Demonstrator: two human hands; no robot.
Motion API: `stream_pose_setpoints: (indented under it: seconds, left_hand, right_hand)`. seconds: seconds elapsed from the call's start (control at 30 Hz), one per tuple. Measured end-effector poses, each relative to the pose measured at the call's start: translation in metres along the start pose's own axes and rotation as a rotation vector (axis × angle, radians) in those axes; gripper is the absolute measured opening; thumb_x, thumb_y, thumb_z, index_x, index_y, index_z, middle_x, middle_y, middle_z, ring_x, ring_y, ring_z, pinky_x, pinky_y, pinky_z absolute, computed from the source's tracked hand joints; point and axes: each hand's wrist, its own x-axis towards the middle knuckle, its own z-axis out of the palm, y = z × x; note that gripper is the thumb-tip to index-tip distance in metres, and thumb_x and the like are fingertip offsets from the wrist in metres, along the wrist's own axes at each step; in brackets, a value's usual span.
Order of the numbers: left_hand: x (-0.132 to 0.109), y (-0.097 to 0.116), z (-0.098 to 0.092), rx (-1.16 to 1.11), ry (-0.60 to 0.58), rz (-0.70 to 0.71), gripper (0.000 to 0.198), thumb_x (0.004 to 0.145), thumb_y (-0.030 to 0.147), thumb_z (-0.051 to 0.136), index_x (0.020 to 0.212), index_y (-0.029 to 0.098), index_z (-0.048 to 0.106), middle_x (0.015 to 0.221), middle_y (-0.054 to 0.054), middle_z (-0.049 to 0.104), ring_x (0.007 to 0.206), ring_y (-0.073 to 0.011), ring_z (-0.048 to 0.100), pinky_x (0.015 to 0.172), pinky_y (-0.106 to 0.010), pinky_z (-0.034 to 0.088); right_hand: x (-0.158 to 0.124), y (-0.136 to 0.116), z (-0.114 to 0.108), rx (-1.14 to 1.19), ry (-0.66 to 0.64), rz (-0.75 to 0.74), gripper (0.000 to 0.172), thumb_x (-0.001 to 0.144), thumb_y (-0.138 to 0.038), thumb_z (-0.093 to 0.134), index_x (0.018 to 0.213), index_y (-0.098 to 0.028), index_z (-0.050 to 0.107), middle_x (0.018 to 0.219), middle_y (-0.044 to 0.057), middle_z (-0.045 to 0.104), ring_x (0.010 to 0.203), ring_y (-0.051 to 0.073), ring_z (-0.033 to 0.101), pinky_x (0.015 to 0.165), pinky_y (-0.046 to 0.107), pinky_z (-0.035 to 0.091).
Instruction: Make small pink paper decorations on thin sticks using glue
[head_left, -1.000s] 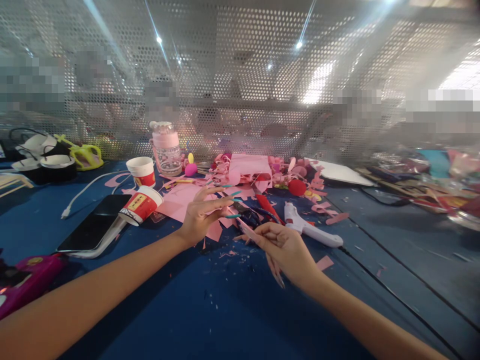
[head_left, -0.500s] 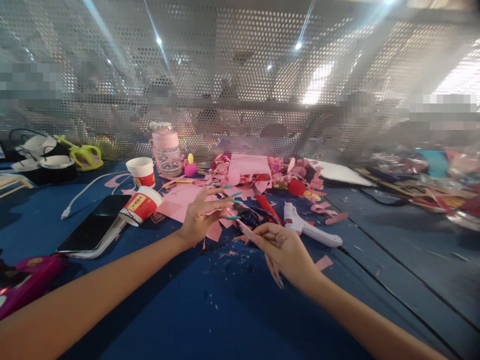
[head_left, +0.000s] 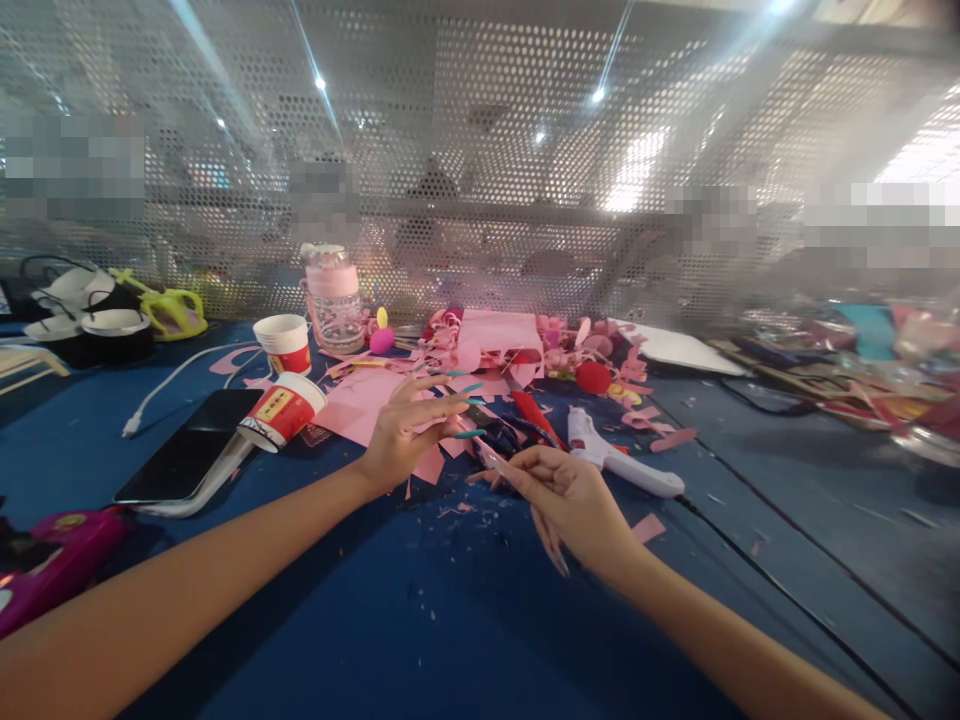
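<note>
My left hand [head_left: 409, 425] hovers over the blue table with its fingers stretched out and spread, teal nails pointing right, just above a flat pink paper sheet [head_left: 364, 402]. My right hand [head_left: 566, 492] is closed in a pinch on a thin pink paper strip [head_left: 489, 458], whose tip points up toward the left fingertips. Dark-handled scissors [head_left: 504, 432] lie on the table right behind the two hands. A white glue gun [head_left: 619, 455] lies just right of my right hand.
A tipped red-and-white paper cup [head_left: 281, 410] rests on a black phone [head_left: 191, 445]; another cup [head_left: 283, 342] and a pink bottle [head_left: 332, 295] stand behind. Pink paper scraps [head_left: 517, 350] pile at the back before a perforated metal screen [head_left: 480, 150]. A magenta object [head_left: 52, 555] sits at left.
Both hands have stayed almost still; the right hand shifted very slightly with the pink strip.
</note>
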Motion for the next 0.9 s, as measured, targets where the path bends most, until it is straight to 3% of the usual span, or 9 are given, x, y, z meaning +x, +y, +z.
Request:
stream_pose_setpoints:
  seconds: [0.17,0.33,0.63,0.77,0.9]
  left_hand:
    - [0.001,0.002,0.0,0.058,0.023,0.017,0.037,0.072,0.023,0.064,0.108,0.022,0.059,0.103,-0.009,0.064,0.106,-0.0211,0.05,0.088,-0.047,0.043]
    - [0.001,0.006,0.0,0.086,0.038,-0.015,0.045,0.069,0.028,0.067,0.112,0.021,0.056,0.105,-0.009,0.06,0.107,-0.021,0.049,0.091,-0.048,0.043]
    - [-0.006,0.005,0.004,-0.197,0.037,-0.079,0.036,0.076,0.022,0.06,0.111,0.022,0.053,0.113,-0.008,0.047,0.091,-0.0155,0.062,0.083,-0.036,0.054]
    - [-0.003,0.006,0.002,-0.082,0.024,-0.062,0.045,0.073,0.025,0.064,0.115,0.021,0.049,0.108,-0.009,0.057,0.105,-0.0203,0.056,0.093,-0.043,0.045]
    - [0.0,0.005,0.0,-0.025,0.024,-0.128,0.072,0.063,0.033,0.072,0.125,0.019,0.038,0.116,-0.013,0.055,0.111,-0.025,0.049,0.097,-0.049,0.035]
  right_hand:
    - [0.001,0.003,0.0,0.006,-0.013,0.029,0.026,0.075,-0.043,0.055,0.073,-0.017,0.052,0.044,-0.006,0.057,0.022,0.004,0.04,0.023,0.016,0.028]
    - [0.002,0.006,0.0,0.013,-0.007,0.027,0.028,0.075,-0.045,0.055,0.073,-0.017,0.051,0.041,-0.006,0.055,0.021,0.005,0.04,0.023,0.016,0.028]
    - [0.004,0.01,-0.001,0.016,-0.013,-0.004,0.028,0.075,-0.044,0.054,0.073,-0.017,0.051,0.076,0.004,0.069,0.023,0.002,0.041,0.024,0.016,0.031]
    - [0.006,0.012,-0.001,0.036,0.016,-0.027,0.027,0.074,-0.043,0.056,0.072,-0.018,0.047,0.081,0.004,0.069,0.024,0.002,0.042,0.025,0.017,0.034]
    - [0.007,0.011,0.0,0.026,0.098,-0.065,0.028,0.069,-0.042,0.062,0.069,-0.018,0.047,0.066,0.0,0.065,0.026,0.003,0.042,0.027,0.018,0.036]
